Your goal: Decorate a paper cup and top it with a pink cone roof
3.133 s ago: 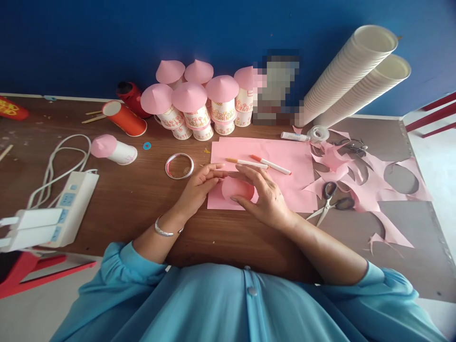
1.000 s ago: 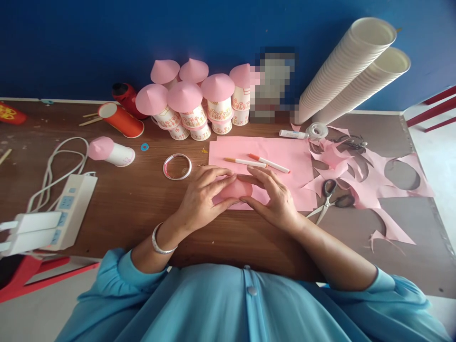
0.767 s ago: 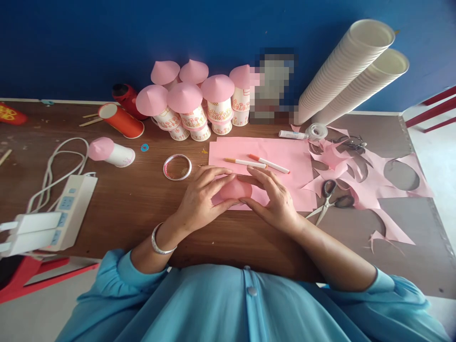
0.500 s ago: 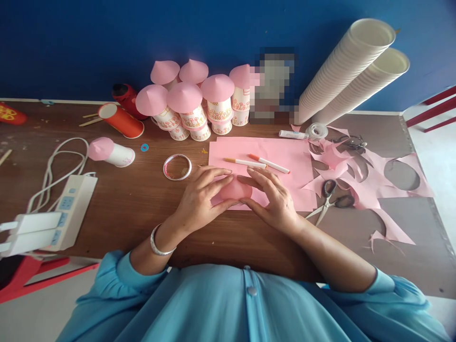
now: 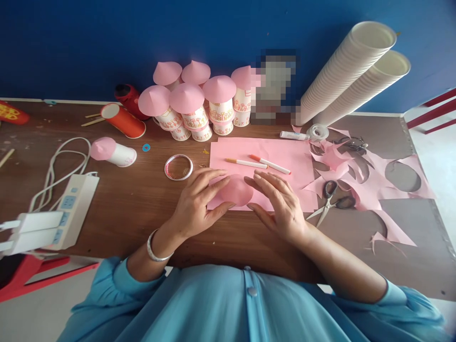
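Between my hands a pink paper cone (image 5: pixel 238 189) rests on the stacked pink paper sheets (image 5: pixel 302 171), close to their front edge. My left hand (image 5: pixel 199 199) curves along the cone's left side, thumb and fingers apart. On the other side my right hand (image 5: pixel 280 202) is spread, its fingertips slightly clear of the paper. An orange-red marker (image 5: pixel 274 165) and a yellow-brown capped marker (image 5: pixel 245 163) lie on the sheets just beyond. To the left sits a roll of tape (image 5: pixel 178 167) lying flat.
Several paper-cup towers with pink cone roofs (image 5: pixel 187 99) stand by the wall. Tall cup stacks (image 5: pixel 349 71) lean at right. Scissors (image 5: pixel 328 202) lie beside pink paper scraps (image 5: pixel 370 183). At left are a power strip (image 5: pixel 76 209), a small roofed cup (image 5: pixel 123 155) and a red-orange tube (image 5: pixel 124 121).
Both hands have moved apart and let go of the cone, the right hand shifting right. More of the cone shows now. The cone stays on the sheets.
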Motion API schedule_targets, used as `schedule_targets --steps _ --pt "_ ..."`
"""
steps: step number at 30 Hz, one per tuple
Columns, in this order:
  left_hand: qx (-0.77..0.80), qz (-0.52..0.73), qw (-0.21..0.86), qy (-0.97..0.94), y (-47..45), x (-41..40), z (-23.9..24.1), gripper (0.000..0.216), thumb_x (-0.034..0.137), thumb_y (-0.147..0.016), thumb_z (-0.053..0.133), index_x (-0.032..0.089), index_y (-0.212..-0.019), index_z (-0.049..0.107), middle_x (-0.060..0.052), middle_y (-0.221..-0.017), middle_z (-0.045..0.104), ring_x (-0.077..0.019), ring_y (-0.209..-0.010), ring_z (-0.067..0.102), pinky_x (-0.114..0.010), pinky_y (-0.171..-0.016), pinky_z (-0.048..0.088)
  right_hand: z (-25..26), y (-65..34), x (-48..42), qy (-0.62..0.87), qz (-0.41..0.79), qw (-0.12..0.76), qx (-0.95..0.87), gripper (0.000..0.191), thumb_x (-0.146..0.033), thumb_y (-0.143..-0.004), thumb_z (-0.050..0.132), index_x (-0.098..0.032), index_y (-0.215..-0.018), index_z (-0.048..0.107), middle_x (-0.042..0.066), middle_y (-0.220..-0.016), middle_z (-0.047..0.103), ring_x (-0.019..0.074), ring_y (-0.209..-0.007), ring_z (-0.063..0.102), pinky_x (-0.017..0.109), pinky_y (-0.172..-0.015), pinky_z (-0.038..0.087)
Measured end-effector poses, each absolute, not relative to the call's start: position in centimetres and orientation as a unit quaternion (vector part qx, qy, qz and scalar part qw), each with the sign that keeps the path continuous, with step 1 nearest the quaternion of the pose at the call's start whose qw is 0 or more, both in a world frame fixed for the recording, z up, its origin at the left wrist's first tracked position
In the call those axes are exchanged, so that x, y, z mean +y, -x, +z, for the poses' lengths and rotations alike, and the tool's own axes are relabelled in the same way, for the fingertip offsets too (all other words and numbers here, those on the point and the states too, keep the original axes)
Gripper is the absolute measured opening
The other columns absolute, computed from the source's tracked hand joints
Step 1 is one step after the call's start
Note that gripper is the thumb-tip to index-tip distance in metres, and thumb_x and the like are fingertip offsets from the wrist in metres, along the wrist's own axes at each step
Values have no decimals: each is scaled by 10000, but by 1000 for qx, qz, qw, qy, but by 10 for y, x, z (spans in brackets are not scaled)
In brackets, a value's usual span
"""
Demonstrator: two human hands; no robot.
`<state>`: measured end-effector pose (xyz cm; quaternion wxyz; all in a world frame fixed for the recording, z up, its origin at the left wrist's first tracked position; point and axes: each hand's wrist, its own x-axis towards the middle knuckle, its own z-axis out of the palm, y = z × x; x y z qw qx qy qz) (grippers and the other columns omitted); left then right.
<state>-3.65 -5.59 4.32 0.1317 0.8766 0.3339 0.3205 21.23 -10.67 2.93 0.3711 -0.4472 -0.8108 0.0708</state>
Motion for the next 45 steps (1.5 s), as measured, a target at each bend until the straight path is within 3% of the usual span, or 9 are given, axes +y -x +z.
schedule_targets --steps 7,13,18,27,34,41,45 --pt "334 287 80 -894 42 -75 38 687 417 -966 707 229 -1579 459 -175 -1498 614 -351 -1377 554 -555 -1159 470 21 -215 -125 439 11 308 -844 861 -328 -1043 630 -191 -1713 106 132 -1389 730 290 -1370 656 507 -1211 476" --pt "333 272 53 -901 40 -77 35 659 364 -960 723 168 -1544 490 -181 -1438 663 -347 -1342 569 -540 -1164 482 21 -213 -122 431 -12 308 -848 843 -282 -1036 645 -161 -1706 147 137 -1374 736 275 -1339 680 485 -1211 478" --pt "340 285 72 -893 41 -71 37 647 400 -983 684 234 -1569 464 -168 -1486 629 -344 -1373 562 -555 -1158 478 23 -214 -119 440 6 312 -842 843 -319 -1044 629 -195 -1711 127 143 -1392 726 292 -1350 671 515 -1181 506" --pt "327 269 100 -900 34 -57 33 629 506 -982 654 220 -1527 525 -183 -1536 588 -369 -1428 506 -608 -1198 419 20 -213 -106 423 9 315 -850 887 -341 -1041 634 -197 -1715 75 135 -1368 744 288 -1389 640 514 -1229 459" --pt "325 271 80 -903 35 -61 32 660 482 -970 681 185 -1534 512 -193 -1519 605 -369 -1421 509 -589 -1201 429 19 -213 -107 416 -13 318 -852 889 -338 -1036 643 -168 -1712 91 145 -1350 752 300 -1366 659 530 -1210 477" --pt "337 286 91 -892 35 -60 33 611 446 -971 694 245 -1526 537 -167 -1544 589 -346 -1427 515 -568 -1197 434 24 -211 -110 439 16 334 -834 821 -355 -1048 623 -222 -1708 152 133 -1397 728 299 -1360 663 524 -1179 507" --pt "336 287 100 -891 33 -55 33 561 433 -988 676 248 -1503 554 -164 -1541 590 -330 -1407 531 -559 -1176 442 26 -204 -101 446 42 364 -817 887 -367 -1027 655 -225 -1710 107 120 -1368 746 306 -1363 654 529 -1142 535"
